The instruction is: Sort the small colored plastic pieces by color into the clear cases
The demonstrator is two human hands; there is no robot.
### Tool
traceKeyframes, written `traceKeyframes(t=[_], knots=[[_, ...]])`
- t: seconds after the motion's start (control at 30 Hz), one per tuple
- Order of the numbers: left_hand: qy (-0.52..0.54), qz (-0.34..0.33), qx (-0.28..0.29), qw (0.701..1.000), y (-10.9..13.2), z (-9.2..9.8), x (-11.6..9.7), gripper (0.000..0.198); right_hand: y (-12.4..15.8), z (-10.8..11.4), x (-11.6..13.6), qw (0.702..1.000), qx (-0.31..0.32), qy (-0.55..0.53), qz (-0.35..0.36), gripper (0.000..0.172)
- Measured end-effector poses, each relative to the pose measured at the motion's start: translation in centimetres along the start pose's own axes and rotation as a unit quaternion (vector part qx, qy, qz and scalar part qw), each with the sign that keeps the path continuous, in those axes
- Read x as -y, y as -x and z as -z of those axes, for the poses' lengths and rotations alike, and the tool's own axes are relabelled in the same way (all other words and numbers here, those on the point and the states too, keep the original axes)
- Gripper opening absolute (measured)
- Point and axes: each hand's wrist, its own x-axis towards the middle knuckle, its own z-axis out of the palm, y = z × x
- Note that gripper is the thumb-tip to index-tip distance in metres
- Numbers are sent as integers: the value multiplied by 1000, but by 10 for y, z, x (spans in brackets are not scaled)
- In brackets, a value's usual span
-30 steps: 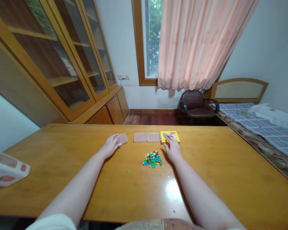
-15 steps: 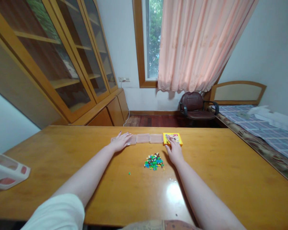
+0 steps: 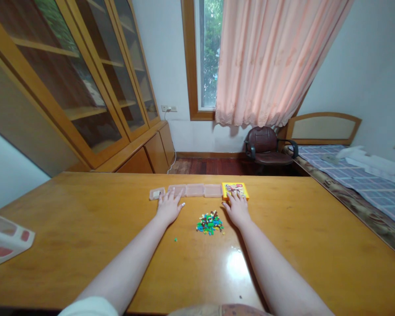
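My left hand [image 3: 169,210] is spread, its fingertips at the near edge of a clear plastic tray [image 3: 177,188] and beside a smaller clear box [image 3: 155,193] with a pale label. Two more clear trays continue the row to the right, the middle one [image 3: 195,190] and the right one [image 3: 213,190]. At the row's right end lies a yellow printed box [image 3: 243,190]. My right hand [image 3: 238,212] has its fingers apart, the tips over that box's near part. Between my hands and nearer me is a pile of small coloured building bricks [image 3: 210,223].
One loose green piece [image 3: 175,239] lies left of the pile on the wooden table [image 3: 102,219]. A white plastic holder [image 3: 8,237] stands at the left edge. Beyond the table are a glass-door cabinet [image 3: 113,79], an office chair [image 3: 266,145] and a bed [image 3: 349,175].
My left hand has drawn back toward me and slightly right, uncovering the small labelled box at the row's left end. My right hand has slid back a little on the yellow box.
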Motion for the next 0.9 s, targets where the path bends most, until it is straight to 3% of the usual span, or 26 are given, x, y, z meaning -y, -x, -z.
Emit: traceKeyframes(t=[0.3,0.43,0.5,0.63,0.7,0.8,0.87,0.9], knots=[[20,20,3,1000,-8,-1,-7,66,-11,-3,-12,999,28,1,-15,56],[10,210,-42,977,0,5,11,71,-10,-2,-9,999,17,7,-35,60],[18,257,-34,966,2,5,22,70,-9,-2,-7,999,9,5,-48,61],[50,192,-16,980,1,2,35,65,-8,-1,-7,998,11,-4,-61,60],[71,158,-5,985,-2,2,33,64,-7,0,-7,998,10,-11,-61,59],[87,162,-24,983,-1,7,24,66,-6,7,-5,998,-19,-32,-52,56],[99,141,-34,985,9,13,19,70,-3,16,-2,998,-29,-55,-21,52],[113,100,-14,988,19,16,17,72,0,21,0,997,-16,-69,6,52]])
